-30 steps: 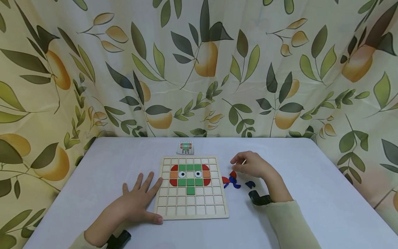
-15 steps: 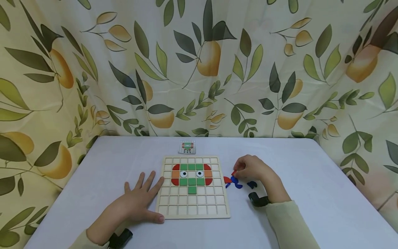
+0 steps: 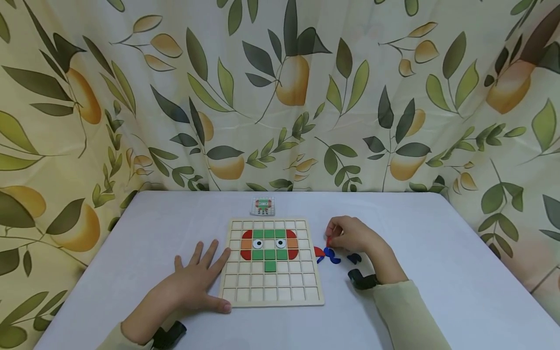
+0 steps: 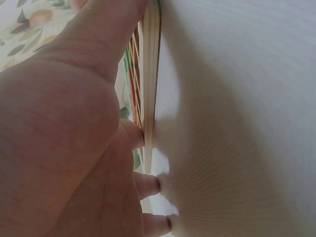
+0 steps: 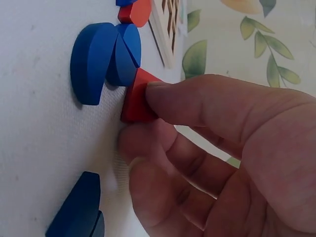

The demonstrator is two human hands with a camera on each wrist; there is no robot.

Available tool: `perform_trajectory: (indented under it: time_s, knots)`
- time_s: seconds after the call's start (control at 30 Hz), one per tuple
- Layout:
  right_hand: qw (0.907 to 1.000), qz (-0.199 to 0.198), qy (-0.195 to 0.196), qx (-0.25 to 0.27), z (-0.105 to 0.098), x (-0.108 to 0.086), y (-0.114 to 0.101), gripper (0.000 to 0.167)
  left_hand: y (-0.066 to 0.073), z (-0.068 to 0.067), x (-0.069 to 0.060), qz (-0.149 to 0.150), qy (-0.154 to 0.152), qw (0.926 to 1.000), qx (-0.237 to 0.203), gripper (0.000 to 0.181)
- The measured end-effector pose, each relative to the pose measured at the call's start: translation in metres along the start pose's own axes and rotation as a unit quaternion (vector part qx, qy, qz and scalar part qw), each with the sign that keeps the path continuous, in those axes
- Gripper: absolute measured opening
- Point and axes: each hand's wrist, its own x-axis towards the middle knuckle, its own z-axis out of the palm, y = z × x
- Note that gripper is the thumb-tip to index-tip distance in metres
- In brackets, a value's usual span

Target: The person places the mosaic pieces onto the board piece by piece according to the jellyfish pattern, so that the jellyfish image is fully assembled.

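My right hand (image 3: 356, 236) pinches a red wooden piece (image 5: 139, 101) between thumb and fingers, just right of the board. Close beside it on the table lie blue curved pieces (image 5: 91, 64) and another red piece (image 5: 136, 12). My left hand (image 3: 194, 282) is spread flat, thumb and index finger touching the left edge of the wooden grid board (image 3: 280, 294). On that board, green (image 3: 270, 266), red and orange pieces and two eye pieces (image 3: 258, 244) form a face. In the left wrist view, fingertips (image 4: 150, 186) rest by the board's side.
A small picture card (image 3: 263, 206) with a similar figure lies behind the board. More dark blue pieces (image 3: 354, 258) lie near my right wrist. A leaf-and-fruit patterned curtain (image 3: 280, 121) hangs behind the white table (image 3: 175, 218).
My right hand has come down to the pieces, its fingers closing on a red one and tilting it up. The left hand has stayed by the board.
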Motion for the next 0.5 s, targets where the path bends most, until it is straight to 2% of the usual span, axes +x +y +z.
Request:
perform_trajectory:
  time_s: [0.13,0.3,0.5]
  knots:
    - [0.9999,-0.003,-0.005,0.012,0.0,0.001,-0.001,0.008,0.0,-0.001,0.0,0.0,-0.001,1.0,0.003,0.129]
    - [0.9997,-0.018,0.01,0.013,0.0,0.001,-0.006,0.007,0.0,-0.001,0.001,0.0,-0.002,1.0,0.004,0.129]
    - [0.9979,-0.043,0.017,0.047,0.002,-0.001,-0.016,0.008,0.0,0.0,0.0,-0.002,-0.001,1.0,0.0,0.129]
